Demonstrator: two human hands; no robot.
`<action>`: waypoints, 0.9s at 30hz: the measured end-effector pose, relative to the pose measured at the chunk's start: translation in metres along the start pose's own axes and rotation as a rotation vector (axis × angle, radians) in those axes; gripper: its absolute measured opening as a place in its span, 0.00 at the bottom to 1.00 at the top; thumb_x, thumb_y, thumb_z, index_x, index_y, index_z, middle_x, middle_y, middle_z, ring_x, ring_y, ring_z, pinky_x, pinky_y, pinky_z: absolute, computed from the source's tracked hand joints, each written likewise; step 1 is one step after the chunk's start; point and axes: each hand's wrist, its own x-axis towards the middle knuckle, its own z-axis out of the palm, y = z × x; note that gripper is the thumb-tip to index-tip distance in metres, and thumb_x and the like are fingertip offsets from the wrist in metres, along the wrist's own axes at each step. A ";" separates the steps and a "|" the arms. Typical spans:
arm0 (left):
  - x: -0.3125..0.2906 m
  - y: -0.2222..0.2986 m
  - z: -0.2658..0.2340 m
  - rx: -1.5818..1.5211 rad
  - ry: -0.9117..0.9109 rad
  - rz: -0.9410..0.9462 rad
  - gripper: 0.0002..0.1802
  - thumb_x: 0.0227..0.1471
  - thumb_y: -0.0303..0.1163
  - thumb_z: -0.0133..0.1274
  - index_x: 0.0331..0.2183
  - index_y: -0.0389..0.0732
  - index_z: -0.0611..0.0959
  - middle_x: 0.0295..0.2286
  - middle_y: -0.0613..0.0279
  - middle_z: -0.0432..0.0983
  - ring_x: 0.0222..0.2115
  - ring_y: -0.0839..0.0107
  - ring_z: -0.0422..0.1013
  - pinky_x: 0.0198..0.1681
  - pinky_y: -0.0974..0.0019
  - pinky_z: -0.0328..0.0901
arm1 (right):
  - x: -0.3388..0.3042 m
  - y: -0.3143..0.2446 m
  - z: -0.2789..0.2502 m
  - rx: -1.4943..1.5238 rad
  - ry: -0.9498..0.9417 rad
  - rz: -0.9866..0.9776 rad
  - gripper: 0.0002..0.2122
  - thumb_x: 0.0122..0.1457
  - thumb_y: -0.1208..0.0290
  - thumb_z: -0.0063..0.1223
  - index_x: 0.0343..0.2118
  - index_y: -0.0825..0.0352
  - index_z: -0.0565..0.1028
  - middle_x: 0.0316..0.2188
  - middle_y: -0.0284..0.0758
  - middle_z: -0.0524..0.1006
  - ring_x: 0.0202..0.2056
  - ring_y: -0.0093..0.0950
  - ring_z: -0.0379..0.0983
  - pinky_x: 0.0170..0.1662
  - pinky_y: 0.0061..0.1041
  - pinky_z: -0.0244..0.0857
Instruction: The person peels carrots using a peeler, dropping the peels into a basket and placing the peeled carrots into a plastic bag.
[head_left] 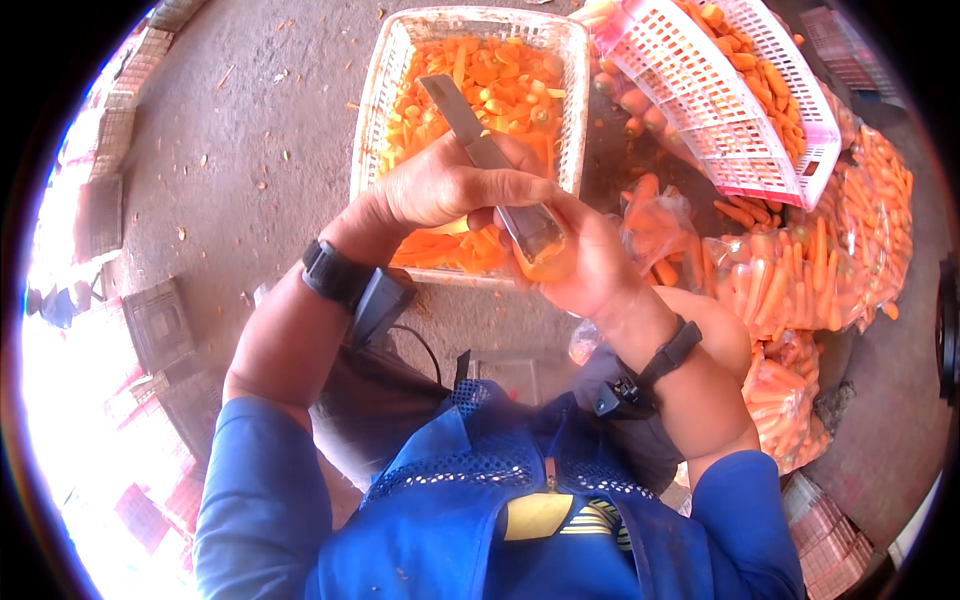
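A long, flat grey metal tool [462, 112] slants between my hands, over the near part of a white plastic crate [368, 130]. My left hand [435, 185] is closed round its middle, thumb laid across it toward the right. Cupped round the lower end is my right hand [590, 255], palm up with its fingers partly hidden behind the tool. An orange patch shows on or under that end; whether it is a carrot piece or a reflection I cannot make out. Orange carrot peelings and pieces [490, 75] fill much of the crate below.
At the upper right a pink-and-white crate [690, 95] of carrots [770, 90] stands tilted. Clear bags of carrots [780, 280] are piled beside my right arm. Stacked reddish crates [825, 540] stand at the lower right. Scraps dot the concrete floor [250, 110] at the left.
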 end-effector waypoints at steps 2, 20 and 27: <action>0.004 -0.005 -0.003 -0.031 -0.002 -0.012 0.15 0.51 0.42 0.60 0.29 0.38 0.83 0.18 0.68 0.73 0.14 0.83 0.63 0.16 0.79 0.54 | 0.004 0.000 -0.004 -0.051 -0.024 -0.023 0.18 0.64 0.58 0.40 0.52 0.63 0.68 0.37 0.34 0.75 0.36 0.23 0.72 0.31 0.25 0.67; 0.029 -0.070 -0.087 0.148 0.529 -0.093 0.15 0.52 0.39 0.57 0.32 0.35 0.82 0.18 0.68 0.75 0.15 0.83 0.65 0.17 0.78 0.58 | -0.028 -0.002 -0.002 0.004 -0.048 0.091 0.22 0.66 0.51 0.37 0.51 0.64 0.67 0.33 0.41 0.76 0.29 0.35 0.74 0.30 0.33 0.67; 0.003 -0.019 -0.028 0.309 0.334 0.316 0.11 0.54 0.36 0.55 0.31 0.37 0.82 0.23 0.65 0.77 0.19 0.83 0.67 0.21 0.77 0.60 | -0.003 -0.010 -0.011 0.046 0.220 -0.169 0.16 0.67 0.60 0.37 0.49 0.66 0.70 0.41 0.34 0.76 0.40 0.28 0.73 0.43 0.30 0.67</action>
